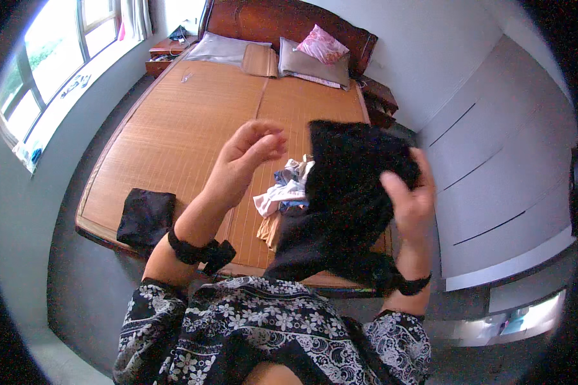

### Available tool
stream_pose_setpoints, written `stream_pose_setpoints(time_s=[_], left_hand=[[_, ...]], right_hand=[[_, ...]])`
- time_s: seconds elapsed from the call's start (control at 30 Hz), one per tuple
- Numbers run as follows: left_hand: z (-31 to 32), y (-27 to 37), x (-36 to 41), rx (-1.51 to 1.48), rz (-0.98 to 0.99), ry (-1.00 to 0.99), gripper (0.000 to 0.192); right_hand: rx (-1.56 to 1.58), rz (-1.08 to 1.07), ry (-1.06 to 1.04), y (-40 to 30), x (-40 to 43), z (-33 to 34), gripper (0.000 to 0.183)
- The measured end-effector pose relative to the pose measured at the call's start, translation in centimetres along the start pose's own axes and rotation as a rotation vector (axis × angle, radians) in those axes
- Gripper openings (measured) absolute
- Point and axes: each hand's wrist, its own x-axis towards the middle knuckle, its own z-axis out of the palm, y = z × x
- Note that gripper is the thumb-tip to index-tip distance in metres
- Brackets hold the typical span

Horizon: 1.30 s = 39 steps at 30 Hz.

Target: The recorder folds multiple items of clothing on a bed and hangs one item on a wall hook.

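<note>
A black cloth garment hangs from my right hand, whose thumb and fingers grip its right side; its lower part reaches down over the near edge of the bed. My left hand is raised to the left of the garment, apart from it, with fingers curled and nothing seen in them. Behind the garment lies a pile of crumpled clothes, white, blue and tan, partly hidden. A folded black cloth rests on the near left corner of the bed, beside my left forearm.
A woven mat covers the bed. Grey pillows and a pink patterned cushion lie by the wooden headboard. Nightstands flank the bed. A window stands on the left, a pale panelled cabinet on the right.
</note>
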Motion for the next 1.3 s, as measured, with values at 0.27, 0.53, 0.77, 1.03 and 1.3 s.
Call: stream_pose_setpoints(time_s=[0.27,0.53,0.77,1.03,1.3], left_hand=[[1.0,-14.1,-2.8,-0.177,-0.671,-0.342,0.069],[3.1,-10.8,-3.9,-0.379,-0.85,-0.708,0.092],[-1.2,-6.7,-2.1,-0.761,-0.335,-0.242,0.072],[-6.6,0.0,-3.6,-0.522,-0.324,0.072,0.039],[-6.3,4.7,-7.2,-0.34,-0.062,0.237,0.043]], right_hand=[[0.148,-0.102,0.345,-5.2,2.8,-1.3,0.04],[0.209,-0.254,0.561,-6.0,4.2,-3.1,0.041],[0.429,-0.147,0.635,-4.6,3.9,-8.6,0.044],[0.267,-0.161,0.389,-1.0,4.6,-9.3,0.047],[0.329,-0.166,0.293,1.2,4.3,-8.2,0.052]])
